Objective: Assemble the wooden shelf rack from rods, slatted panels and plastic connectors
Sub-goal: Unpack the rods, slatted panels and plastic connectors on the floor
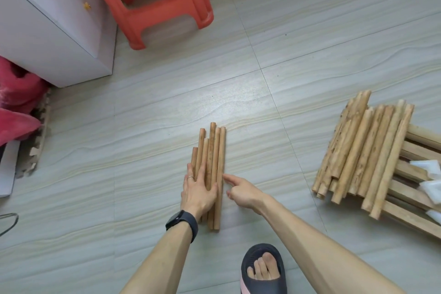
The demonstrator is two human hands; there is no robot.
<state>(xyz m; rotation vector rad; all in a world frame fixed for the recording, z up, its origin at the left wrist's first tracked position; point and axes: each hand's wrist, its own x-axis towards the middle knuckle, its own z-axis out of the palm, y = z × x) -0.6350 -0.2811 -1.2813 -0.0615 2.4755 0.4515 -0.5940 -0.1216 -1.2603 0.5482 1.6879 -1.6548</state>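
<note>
I note a heap of pale round wooden rods (362,150) on slatted wooden panels (410,212) at right. Six shorter wooden rods (214,150) lie centre-floor. The left hand (199,191) rests flat on them; the right hand (241,192) grips nothing, straight forefinger (230,178) touching the rightmost.

Left hand (199,192): thin silver-toned ring (190,177), probably on the ring finger; fingers overlap in view. Wrist of same hand: dark smartwatch (177,218), rectangular face, wide black strap. Forearms (162,258) bare to frame edge. One foot in open-toe slide sandal (262,279), dark upper, pinkish sole edge.
</note>
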